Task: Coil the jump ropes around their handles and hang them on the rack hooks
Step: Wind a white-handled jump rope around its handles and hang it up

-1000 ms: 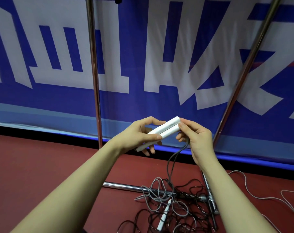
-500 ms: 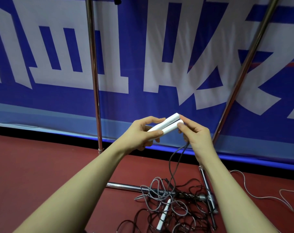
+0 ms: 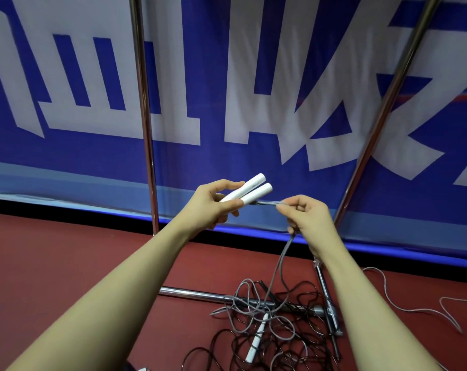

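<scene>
Left hand grips both handles angled up-right, while right hand pinches the cord taut just beside them.

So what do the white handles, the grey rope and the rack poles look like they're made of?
White handles: probably plastic, smooth and matte, with an even colour and no grain. Grey rope: looks like a thin coated cord, possibly PVC; it bends in loose loops. Rack poles: metal, likely chromed or polished steel, judging by the mirror-like highlights.
</scene>
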